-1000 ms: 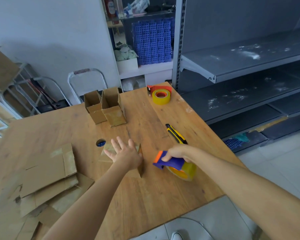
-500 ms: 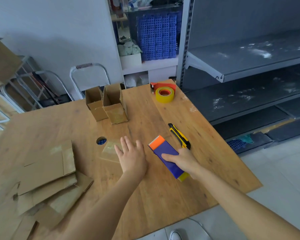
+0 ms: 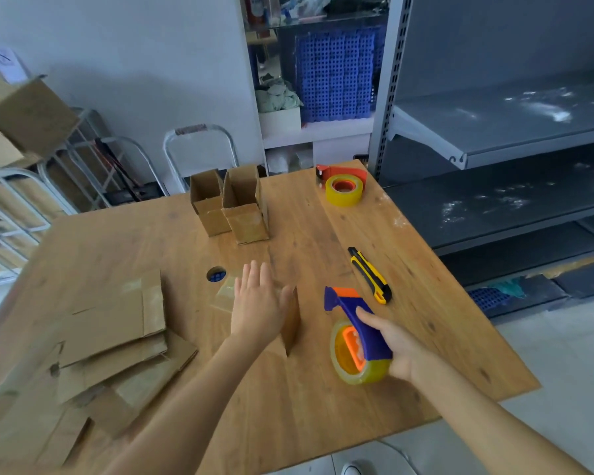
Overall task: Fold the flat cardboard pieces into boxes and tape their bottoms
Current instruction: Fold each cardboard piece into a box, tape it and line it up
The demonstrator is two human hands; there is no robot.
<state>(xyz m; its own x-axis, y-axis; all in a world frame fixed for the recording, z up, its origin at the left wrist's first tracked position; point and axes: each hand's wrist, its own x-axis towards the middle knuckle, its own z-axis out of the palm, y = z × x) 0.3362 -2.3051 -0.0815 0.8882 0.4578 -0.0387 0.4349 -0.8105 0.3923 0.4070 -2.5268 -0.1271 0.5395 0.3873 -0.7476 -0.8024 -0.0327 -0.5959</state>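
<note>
- The small brown cardboard box (image 3: 291, 323) sits mid brown wooden tabletop (image 3: 323, 406), under the flat, spread left grip (image 3: 258, 305).
- The right grip (image 3: 400, 346) holds a blue-and-orange tape gun (image 3: 343, 301).
- Grey metal shelves (image 3: 494, 132) stand beside the right edge.

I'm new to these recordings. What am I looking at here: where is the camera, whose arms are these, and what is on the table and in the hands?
There is no machine here: a person works with bare hands, and the one picture comes from a camera worn on their head, looking forward and down. The left hand lies flat, fingers straight, on a small cardboard box on the wooden table. The right hand grips a blue and orange tape dispenser with a clear roll. Farther back stand two folded boxes. A stack of flat cardboard pieces lies to the left; a yellow utility knife and a red dispenser with a yellow roll lie to the right.
</note>
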